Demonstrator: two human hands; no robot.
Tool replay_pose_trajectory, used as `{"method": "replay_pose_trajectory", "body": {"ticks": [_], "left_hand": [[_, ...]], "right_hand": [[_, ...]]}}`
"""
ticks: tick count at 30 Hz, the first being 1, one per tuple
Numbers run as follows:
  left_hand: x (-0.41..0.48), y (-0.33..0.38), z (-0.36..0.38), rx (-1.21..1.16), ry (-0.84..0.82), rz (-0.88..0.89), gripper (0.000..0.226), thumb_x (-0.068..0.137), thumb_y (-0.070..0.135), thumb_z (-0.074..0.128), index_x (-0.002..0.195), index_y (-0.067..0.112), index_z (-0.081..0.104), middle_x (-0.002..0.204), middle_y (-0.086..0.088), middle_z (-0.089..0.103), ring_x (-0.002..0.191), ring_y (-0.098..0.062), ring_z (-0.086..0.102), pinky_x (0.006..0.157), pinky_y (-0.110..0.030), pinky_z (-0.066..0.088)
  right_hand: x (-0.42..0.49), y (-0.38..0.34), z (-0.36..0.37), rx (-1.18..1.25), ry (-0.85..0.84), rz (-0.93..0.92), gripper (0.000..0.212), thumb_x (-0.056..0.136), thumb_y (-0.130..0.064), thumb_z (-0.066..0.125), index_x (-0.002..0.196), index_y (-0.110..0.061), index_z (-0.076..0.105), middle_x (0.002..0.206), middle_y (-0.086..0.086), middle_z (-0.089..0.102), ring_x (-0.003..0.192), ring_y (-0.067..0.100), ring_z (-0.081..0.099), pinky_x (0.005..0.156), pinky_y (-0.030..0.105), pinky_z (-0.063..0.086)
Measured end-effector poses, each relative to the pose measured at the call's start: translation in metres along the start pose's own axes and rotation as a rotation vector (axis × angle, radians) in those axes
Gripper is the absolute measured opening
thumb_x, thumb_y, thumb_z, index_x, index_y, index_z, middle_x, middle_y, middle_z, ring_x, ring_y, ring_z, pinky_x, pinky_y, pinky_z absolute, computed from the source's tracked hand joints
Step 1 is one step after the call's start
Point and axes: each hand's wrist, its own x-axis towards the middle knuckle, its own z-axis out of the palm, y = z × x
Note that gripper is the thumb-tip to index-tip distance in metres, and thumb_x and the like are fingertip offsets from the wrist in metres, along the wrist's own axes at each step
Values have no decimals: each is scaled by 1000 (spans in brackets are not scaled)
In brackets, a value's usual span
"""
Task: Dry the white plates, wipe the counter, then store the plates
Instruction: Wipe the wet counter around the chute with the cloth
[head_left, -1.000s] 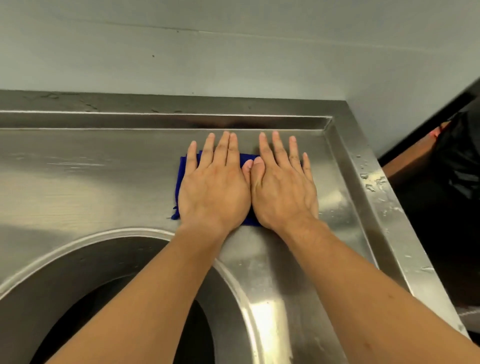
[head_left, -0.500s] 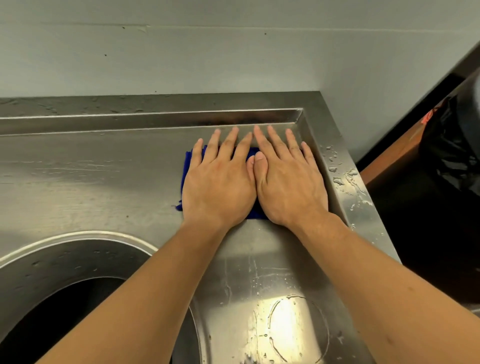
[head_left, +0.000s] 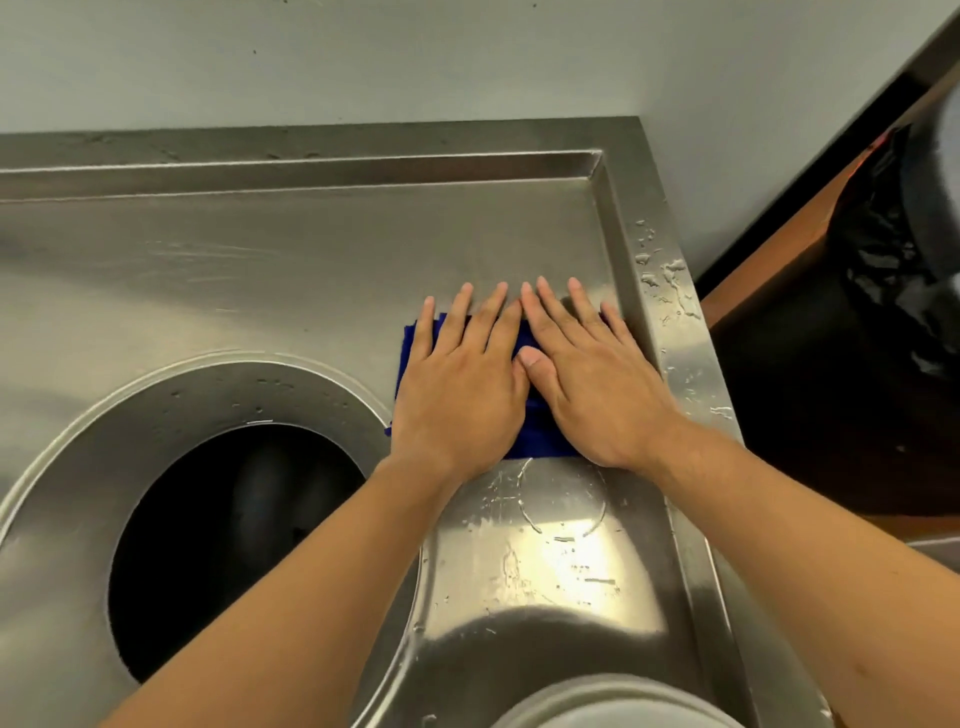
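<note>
A folded blue cloth lies on the stainless steel counter, close to its raised right rim. My left hand and my right hand press flat on it side by side, fingers stretched out and pointing at the back wall. The hands cover most of the cloth. Just nearer than the cloth, the steel is wet with streaks and a ring-shaped water mark. The curved rim of a white plate shows at the bottom edge.
A large round opening, dark inside, is cut into the counter left of my arms. Water drops sit on the raised right rim. Beyond that rim, lower down, are a black bag and a brown surface.
Both hands and the cloth have slid back from the rear lip toward me, along the right rim. The plate rim has come into view at the bottom.
</note>
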Motion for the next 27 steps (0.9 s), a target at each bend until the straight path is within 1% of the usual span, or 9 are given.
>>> {"method": "replay_pose_trajectory", "body": {"ticks": [4,8,13,17,20,23,24,26,27], "left_hand": [[-33,8,-2,3,-74,22,69,102,45,6,166,19,13,175,-1,17,163,-25,7,129,-48,-5],[-72,19,-3,18,-120,35,68,105,46,7,166,17,12,176,-1,13,163,-25,4,129,-48,-5],[-114,30,-5,28,-145,57,65,108,45,18,164,12,27,172,-5,28,161,-28,17,128,-50,5],[-125,32,-3,11,-125,55,66,107,45,22,162,10,31,170,-6,33,159,-29,23,126,-49,7],[-125,31,1,0,-104,32,67,106,46,22,161,10,31,170,-7,33,160,-30,23,127,-49,9],[-126,32,3,-17,-80,12,68,106,47,21,162,10,29,172,-7,29,161,-30,20,128,-47,10],[-126,32,2,-21,-83,11,68,106,47,21,163,11,26,173,-6,25,161,-29,16,129,-46,8],[-126,30,2,-35,-68,15,67,107,47,22,166,14,18,176,-3,15,163,-28,6,129,-45,2],[-126,29,1,-48,-69,16,65,109,46,24,166,16,15,176,-1,11,163,-28,1,130,-44,0]], "right_hand": [[-35,-4,7,41,-65,-38,65,105,-52,8,162,-25,-8,169,-7,-9,156,17,-17,127,41,-7],[-69,-8,13,89,-120,-101,64,103,-58,5,157,-32,-18,166,-13,-16,152,10,-27,119,30,-19],[-105,-10,21,98,-205,-175,66,101,-58,7,156,-32,-18,164,-17,-17,151,5,-27,122,32,-15],[-109,-15,18,115,-262,-162,68,106,-51,27,152,-36,-20,160,-20,-19,149,5,-27,119,30,-17],[-102,-17,7,30,-355,-159,74,107,-47,34,152,-31,-22,166,-12,-17,149,8,-24,121,31,-12],[-91,-31,-12,-113,-485,-115,83,107,-41,43,158,-22,-20,170,-3,-15,156,19,-14,126,39,1],[-88,-41,-18,-161,-516,-62,86,106,-37,46,159,-19,-19,170,1,-16,157,24,-10,126,42,5],[-76,-67,-24,-246,-573,144,87,105,-28,52,160,-11,-12,170,12,-16,157,36,-1,125,49,16],[-71,-82,-27,-279,-579,255,81,104,-24,54,161,-8,-2,170,18,-8,155,42,8,122,52,24]]}}
